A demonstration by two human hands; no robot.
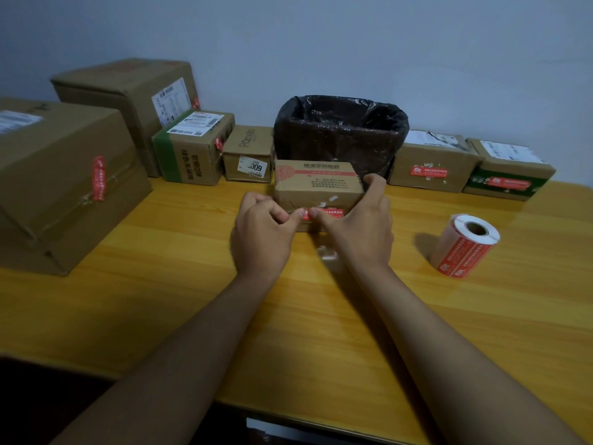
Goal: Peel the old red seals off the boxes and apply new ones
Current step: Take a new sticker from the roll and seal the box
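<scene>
A person's two bare forearms reach forward over a yellow wooden table [160,300]. The landmark is a small cardboard box [317,187] printed with red writing, standing at the middle of the table. A red seal [329,212] runs along the lower front face of this box, with torn white paper scraps just above it.

The left hand [263,232] is at the box's front left, its fingers curled, with thumb and forefinger pinched together at the left end of the red seal. The right hand [359,226] wraps the box's right side: its fingers curl round the far right corner while the thumb presses on the seal, close to the left thumb. Whether the seal's end is already lifted cannot be told.

Directly behind the box stands a bin lined with a black plastic bag [340,130]. To the right of the box, well apart from it, a roll of red seals [465,245] lies on its side on the table. Behind and right of the box, two cartons [433,168] with red seals on their fronts stand against the wall. Behind and left of the box stands a row of cartons, from a small Pomelo carton [248,152] to a large carton [64,184] at the far left bearing an upright red seal. Small clear scraps [327,253] lie on the table just in front of the box.
</scene>
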